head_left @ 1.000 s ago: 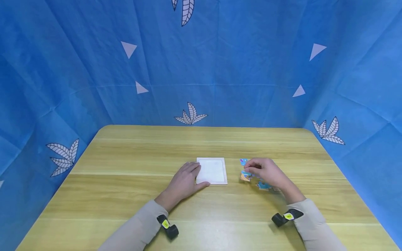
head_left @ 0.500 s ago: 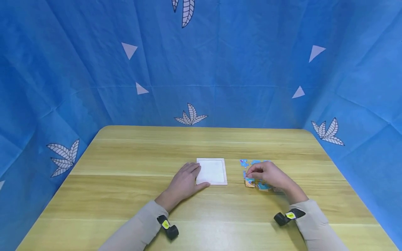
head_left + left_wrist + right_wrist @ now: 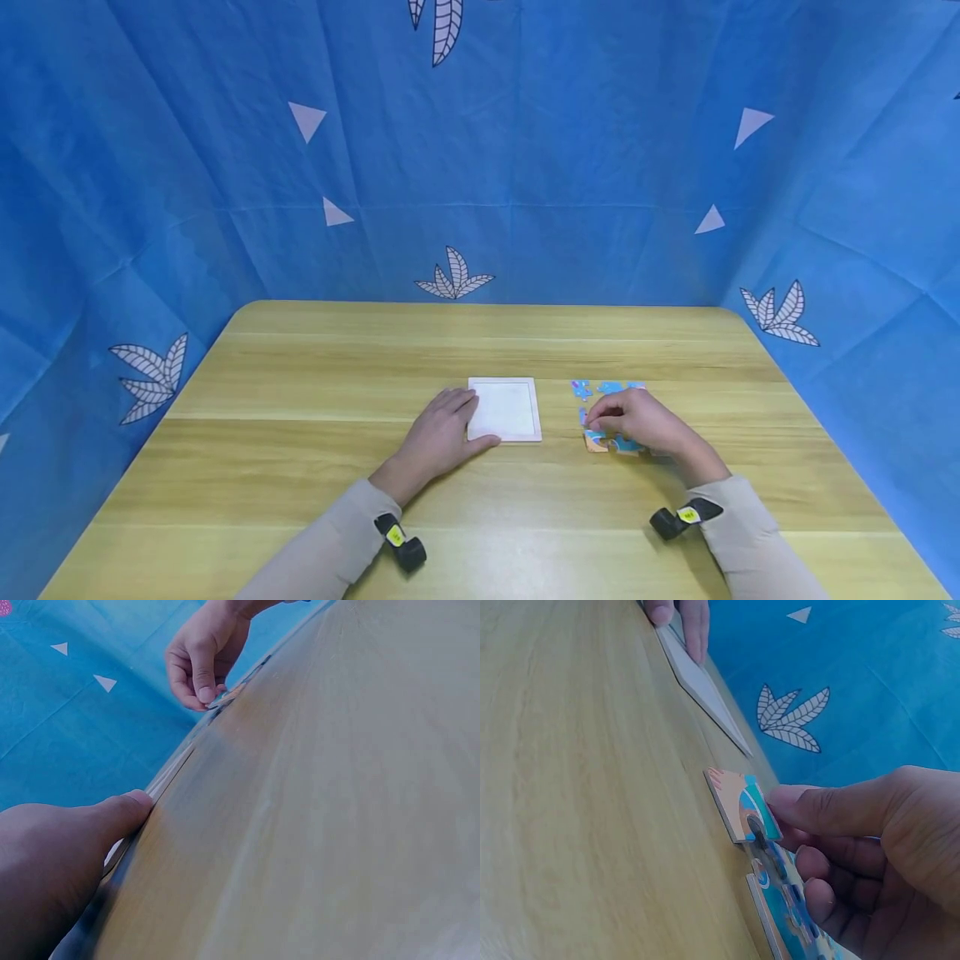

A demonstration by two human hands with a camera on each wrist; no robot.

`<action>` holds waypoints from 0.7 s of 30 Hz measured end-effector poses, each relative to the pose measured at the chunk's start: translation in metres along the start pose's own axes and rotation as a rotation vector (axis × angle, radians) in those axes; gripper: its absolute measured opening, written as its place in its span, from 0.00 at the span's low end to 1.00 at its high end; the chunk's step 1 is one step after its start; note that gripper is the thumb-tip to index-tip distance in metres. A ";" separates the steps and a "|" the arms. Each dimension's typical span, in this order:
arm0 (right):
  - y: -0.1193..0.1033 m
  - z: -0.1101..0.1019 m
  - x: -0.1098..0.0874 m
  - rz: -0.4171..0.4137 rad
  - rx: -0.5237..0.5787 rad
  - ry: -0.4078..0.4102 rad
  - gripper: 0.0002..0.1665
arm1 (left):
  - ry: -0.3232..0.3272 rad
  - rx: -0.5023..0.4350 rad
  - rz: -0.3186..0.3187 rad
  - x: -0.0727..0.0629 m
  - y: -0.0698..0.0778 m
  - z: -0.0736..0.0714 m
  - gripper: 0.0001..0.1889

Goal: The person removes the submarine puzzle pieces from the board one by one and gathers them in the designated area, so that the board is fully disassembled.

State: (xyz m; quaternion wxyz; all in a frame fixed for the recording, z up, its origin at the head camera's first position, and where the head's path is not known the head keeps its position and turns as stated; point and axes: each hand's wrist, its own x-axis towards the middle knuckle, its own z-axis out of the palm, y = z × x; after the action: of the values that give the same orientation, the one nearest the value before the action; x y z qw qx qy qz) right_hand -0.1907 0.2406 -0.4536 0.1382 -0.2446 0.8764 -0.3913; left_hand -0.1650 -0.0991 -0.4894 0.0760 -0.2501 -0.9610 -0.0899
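Observation:
The thumb and index finger of my right hand (image 3: 641,417) pinch a corner jigsaw piece (image 3: 731,802), orange and blue-green, at the near left of the loose jigsaw pieces. In the right wrist view, one edge of it is tilted up. Next to it on the right lies a blue-and-orange jigsaw piece (image 3: 628,445). My left hand (image 3: 435,437) rests on the left side of a square white puzzle frame (image 3: 507,410), fingers extended, thumb along its near edge. The frame's bare white floor shows. My right hand hides part of the pieces.
More blue jigsaw pieces (image 3: 611,387) lie in a row beyond my right hand, with a separate piece (image 3: 582,389) at the far left. All sit on a wooden table (image 3: 360,358). A blue patterned curtain (image 3: 600,150) surrounds its far and side edges.
My right hand has brought the corner piece nearer and slightly rightward, from apart to right beside the neighbouring blue-and-orange piece. My left hand and the white frame have stayed put.

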 end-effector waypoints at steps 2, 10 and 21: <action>0.000 0.000 0.000 -0.003 -0.008 0.004 0.05 | -0.005 -0.001 -0.002 0.000 0.000 0.000 0.44; -0.002 -0.007 -0.004 0.046 -0.103 0.086 0.05 | -0.019 -0.024 -0.013 0.000 0.002 0.001 0.45; -0.003 -0.012 -0.008 0.073 -0.107 0.167 0.11 | 0.050 -0.117 -0.027 -0.003 0.001 -0.003 0.42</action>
State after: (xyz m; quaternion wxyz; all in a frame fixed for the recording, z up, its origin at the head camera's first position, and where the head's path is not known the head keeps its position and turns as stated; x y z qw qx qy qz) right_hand -0.1878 0.2508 -0.4428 0.0656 -0.1858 0.9128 -0.3577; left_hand -0.1620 -0.1004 -0.4873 0.0840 -0.2388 -0.9552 -0.1530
